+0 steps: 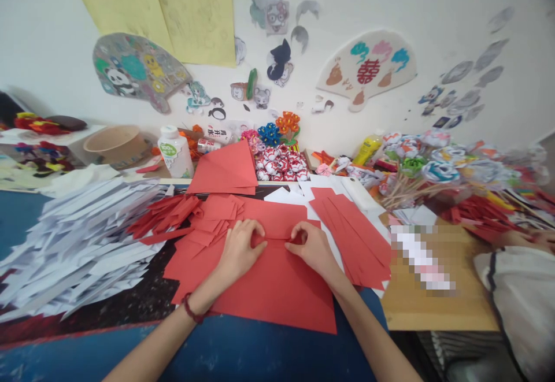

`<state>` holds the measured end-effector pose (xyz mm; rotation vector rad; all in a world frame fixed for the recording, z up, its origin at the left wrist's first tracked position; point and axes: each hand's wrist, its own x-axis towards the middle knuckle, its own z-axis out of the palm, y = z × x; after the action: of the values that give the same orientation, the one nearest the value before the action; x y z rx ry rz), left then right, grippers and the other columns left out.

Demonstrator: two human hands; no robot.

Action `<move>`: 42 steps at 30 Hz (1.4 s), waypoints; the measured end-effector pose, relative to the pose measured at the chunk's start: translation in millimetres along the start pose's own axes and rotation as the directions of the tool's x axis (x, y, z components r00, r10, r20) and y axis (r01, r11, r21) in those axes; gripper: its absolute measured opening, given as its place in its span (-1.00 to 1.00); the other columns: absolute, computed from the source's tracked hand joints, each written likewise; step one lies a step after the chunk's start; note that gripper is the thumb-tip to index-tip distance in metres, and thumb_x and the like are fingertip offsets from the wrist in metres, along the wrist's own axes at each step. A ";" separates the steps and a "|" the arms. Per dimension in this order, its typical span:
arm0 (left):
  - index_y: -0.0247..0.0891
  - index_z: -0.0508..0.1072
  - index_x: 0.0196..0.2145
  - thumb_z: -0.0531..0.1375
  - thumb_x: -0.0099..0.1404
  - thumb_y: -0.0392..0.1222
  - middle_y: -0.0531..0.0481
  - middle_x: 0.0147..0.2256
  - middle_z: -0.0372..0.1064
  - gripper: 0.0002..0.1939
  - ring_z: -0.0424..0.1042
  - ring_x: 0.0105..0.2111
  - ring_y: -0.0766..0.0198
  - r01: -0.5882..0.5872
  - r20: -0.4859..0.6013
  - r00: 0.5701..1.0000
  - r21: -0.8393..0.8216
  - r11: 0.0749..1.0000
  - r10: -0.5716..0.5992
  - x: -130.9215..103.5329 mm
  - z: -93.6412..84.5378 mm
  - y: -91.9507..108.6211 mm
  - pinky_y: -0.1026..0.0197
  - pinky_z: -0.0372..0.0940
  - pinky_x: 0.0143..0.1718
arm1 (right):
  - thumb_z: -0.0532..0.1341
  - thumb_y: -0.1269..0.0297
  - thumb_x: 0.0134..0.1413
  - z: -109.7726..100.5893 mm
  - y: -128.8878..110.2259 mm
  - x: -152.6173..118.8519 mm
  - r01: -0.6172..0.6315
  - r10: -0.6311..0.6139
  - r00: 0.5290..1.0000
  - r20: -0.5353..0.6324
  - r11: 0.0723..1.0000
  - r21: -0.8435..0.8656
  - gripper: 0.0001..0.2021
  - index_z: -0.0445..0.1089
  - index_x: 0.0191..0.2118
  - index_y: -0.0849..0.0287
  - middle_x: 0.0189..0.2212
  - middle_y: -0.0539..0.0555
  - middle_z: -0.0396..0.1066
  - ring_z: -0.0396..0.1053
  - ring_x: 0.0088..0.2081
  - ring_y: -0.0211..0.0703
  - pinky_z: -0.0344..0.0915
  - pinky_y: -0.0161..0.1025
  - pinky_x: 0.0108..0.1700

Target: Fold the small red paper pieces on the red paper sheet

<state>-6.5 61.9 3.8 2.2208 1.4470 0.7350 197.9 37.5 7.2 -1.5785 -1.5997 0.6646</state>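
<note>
My left hand (241, 248) and my right hand (313, 248) face each other over a sheet of red paper (277, 220). Thumb and fingertips of each hand pinch it along a horizontal edge, which looks like a fold. Beneath lies larger red paper (281, 295), its lower corner reaching over the blue surface. Small red paper rectangles (217, 211) overlap beside my left hand. Right of my right hand, longer red paper pieces (347, 232) lie fanned out on white sheets.
A big heap of folded white paper strips (87, 243) and folded red strips (167, 217) lie left. Behind stand a white bottle (174, 154), red-and-white paper balls (281, 165) and paper flowers (288, 125). At right, a person's sleeve (520, 301) borders a brown board (437, 312).
</note>
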 end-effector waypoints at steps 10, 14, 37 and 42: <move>0.19 0.53 -0.09 0.11 0.17 -0.50 0.02 0.02 0.32 -0.44 0.20 -0.10 0.09 -0.358 0.124 0.934 0.324 0.876 0.336 -3.3 -6.9 7.5 0.08 0.06 -0.25 | 0.30 0.55 -0.24 3.8 14.2 8.7 0.091 -0.084 0.995 0.062 0.988 -0.128 -0.72 0.34 -0.33 0.13 -0.31 0.00 0.35 0.33 -0.24 -0.13 0.23 -0.19 -0.18; 0.24 0.51 -0.07 0.12 0.15 -0.49 0.04 0.06 0.31 -0.41 0.19 -0.07 0.04 -0.387 0.164 0.922 0.421 0.820 0.352 -6.7 -14.9 2.3 0.03 0.06 -0.21 | 0.31 0.54 -0.20 1.3 16.8 10.9 0.116 -0.098 0.988 0.121 0.981 -0.155 -0.75 0.36 -0.33 0.12 -0.30 0.00 0.33 0.33 -0.22 -0.13 0.24 -0.18 -0.16; -0.19 0.40 -0.28 0.25 0.25 -0.12 0.01 -0.23 0.41 -0.86 0.29 -0.17 0.15 -0.187 0.139 0.977 0.202 0.961 0.161 18.6 -3.0 11.2 0.13 0.05 -0.20 | 0.33 0.38 0.05 -9.7 11.0 -0.9 0.199 -0.184 0.970 0.157 0.976 -0.084 -0.88 0.42 -0.26 0.12 -0.25 0.02 0.34 0.34 -0.24 -0.18 0.26 -0.22 -0.18; -0.17 0.44 -0.28 0.26 0.21 -0.25 0.10 -0.37 0.46 -0.91 0.36 -0.26 0.21 -0.192 0.186 0.967 0.095 0.977 0.172 24.0 -8.2 9.3 0.14 0.08 -0.19 | 0.30 0.50 0.04 -13.9 7.6 13.9 0.293 -0.253 0.929 0.270 0.948 -0.120 -0.86 0.36 -0.41 0.15 -0.45 -0.06 0.34 0.31 -0.39 -0.23 0.18 -0.30 -0.33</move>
<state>3.0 80.6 20.8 2.4601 1.2386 0.5068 214.6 49.8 11.2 -1.3815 -2.0624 0.6153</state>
